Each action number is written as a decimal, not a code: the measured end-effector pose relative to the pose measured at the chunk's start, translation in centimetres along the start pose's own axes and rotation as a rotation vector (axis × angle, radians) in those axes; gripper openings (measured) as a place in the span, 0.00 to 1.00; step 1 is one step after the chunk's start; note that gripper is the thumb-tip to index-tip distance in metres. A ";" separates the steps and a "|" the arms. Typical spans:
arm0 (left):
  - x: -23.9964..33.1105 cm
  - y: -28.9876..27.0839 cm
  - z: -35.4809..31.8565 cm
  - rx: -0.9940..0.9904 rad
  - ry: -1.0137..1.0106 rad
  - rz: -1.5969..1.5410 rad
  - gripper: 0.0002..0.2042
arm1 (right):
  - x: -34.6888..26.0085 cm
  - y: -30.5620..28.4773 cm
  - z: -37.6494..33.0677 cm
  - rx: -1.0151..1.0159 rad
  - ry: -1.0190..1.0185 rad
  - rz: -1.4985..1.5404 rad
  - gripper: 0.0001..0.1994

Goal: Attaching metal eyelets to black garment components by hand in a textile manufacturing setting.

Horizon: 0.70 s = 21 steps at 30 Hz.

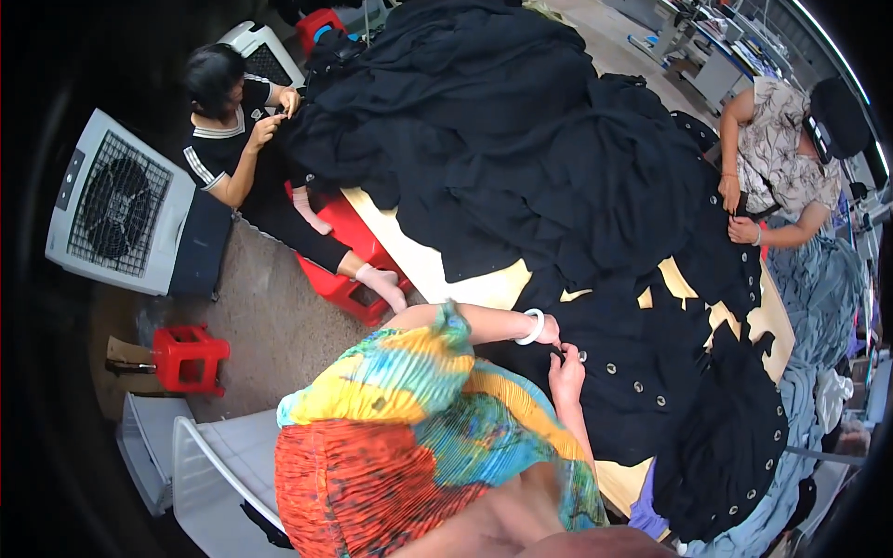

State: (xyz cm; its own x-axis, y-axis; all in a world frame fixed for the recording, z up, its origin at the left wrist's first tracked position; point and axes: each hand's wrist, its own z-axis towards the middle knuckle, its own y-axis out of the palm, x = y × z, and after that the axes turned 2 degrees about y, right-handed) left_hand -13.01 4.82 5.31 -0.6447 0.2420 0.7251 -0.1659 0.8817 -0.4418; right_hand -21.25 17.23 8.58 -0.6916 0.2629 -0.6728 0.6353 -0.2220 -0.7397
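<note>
Black fabric (642, 325) with a row of metal eyelets (638, 386) lies spread before me on a pale table. My left hand (549, 330), a white bangle at its wrist, is closed at the fabric's near edge, fingertips pinched. Just beside it my right hand (566, 374) is closed too, thumb and fingers together by the end of the eyelet row. The hands almost touch at the fingertips. Any small thing between them is too small to make out.
A large black fabric heap (493, 139) covers the table (488, 284). One co-worker (223, 121) sits at the far left, another (786, 158) at the right, both handling black fabric. A red stool (191, 360), white chair (223, 456) and fan unit (121, 205) stand left.
</note>
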 end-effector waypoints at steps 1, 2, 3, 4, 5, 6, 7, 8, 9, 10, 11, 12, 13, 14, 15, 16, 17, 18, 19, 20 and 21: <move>0.1 -0.1 -0.1 -0.017 0.032 -0.005 0.12 | 0.6 0.0 0.0 -0.015 -0.015 -0.093 0.12; -0.5 -0.1 0.6 -0.083 0.254 0.228 0.12 | 1.4 0.4 0.0 -0.016 -0.071 -0.144 0.13; -0.4 0.3 0.7 -0.062 0.234 0.275 0.13 | 2.0 0.5 -0.1 -0.016 -0.126 -0.194 0.13; 0.1 0.2 0.2 -0.040 0.211 0.325 0.13 | 1.6 0.4 -0.2 -0.073 -0.091 -0.211 0.13; 0.1 0.0 0.5 -0.123 0.227 0.449 0.15 | 1.8 0.4 -0.1 -0.063 -0.118 -0.210 0.12; 1.0 -0.6 -0.1 -0.211 0.299 0.444 0.16 | 2.0 0.1 -0.2 -0.044 -0.130 -0.216 0.12; 1.4 -1.4 -1.0 -0.289 0.353 0.438 0.18 | 2.0 0.2 -0.2 -0.065 -0.119 -0.204 0.11; -0.2 -1.2 0.0 -0.360 0.374 0.356 0.20 | 2.0 0.2 -0.1 -0.078 -0.130 -0.188 0.10; 2.3 -2.1 -1.9 -0.313 0.257 0.252 0.20 | 2.0 -0.3 -0.2 -0.081 -0.112 -0.177 0.09; 1.7 -1.7 -1.9 -0.267 0.289 0.308 0.19 | 1.6 -0.5 -0.2 -0.068 -0.141 -0.153 0.08; 1.0 -1.1 -1.9 -0.220 0.321 0.361 0.19 | 1.4 -0.4 -0.2 -0.056 -0.149 -0.165 0.07; 0.6 -0.5 -2.1 -0.092 0.351 0.375 0.17 | 1.5 -0.2 -0.3 -0.039 -0.143 -0.184 0.07; 0.1 0.3 -2.2 0.016 0.393 0.370 0.16 | 1.4 -0.1 -0.3 -0.048 -0.127 -0.186 0.07; -0.3 0.4 -1.9 0.014 0.438 0.386 0.15 | 1.5 -0.1 -0.2 -0.026 -0.138 -0.175 0.07; -1.2 1.0 -1.9 0.069 0.469 0.368 0.15 | 1.3 0.0 -0.3 -0.020 -0.162 -0.154 0.07; -1.2 1.1 -2.0 0.091 0.474 0.363 0.14 | 1.5 -0.1 -0.2 -0.056 -0.179 -0.149 0.06; -1.8 1.3 -1.5 0.090 0.473 0.376 0.13 | 1.7 0.2 0.0 -0.065 -0.184 -0.166 0.05; -0.9 1.5 -0.4 0.030 0.469 0.366 0.12 | 3.0 0.5 -0.1 -0.062 -0.116 -0.197 0.05; -1.1 1.1 -1.6 0.077 0.432 0.385 0.10 | 2.1 0.5 0.0 -0.058 -0.159 -0.183 0.05; -1.0 0.9 -1.8 0.109 0.458 0.416 0.09 | 1.9 0.4 0.2 -0.089 -0.150 -0.172 0.04; -0.9 0.7 -1.6 0.091 0.435 0.432 0.07 | 2.2 0.7 0.4 -0.098 -0.154 -0.209 0.04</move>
State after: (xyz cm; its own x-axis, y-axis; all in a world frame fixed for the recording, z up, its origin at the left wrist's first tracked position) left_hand -11.34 5.89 5.17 -0.3075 0.7292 0.6114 -0.0331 0.6339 -0.7727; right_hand -22.45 17.31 6.62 -0.8506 0.1459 -0.5051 0.4981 -0.0838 -0.8630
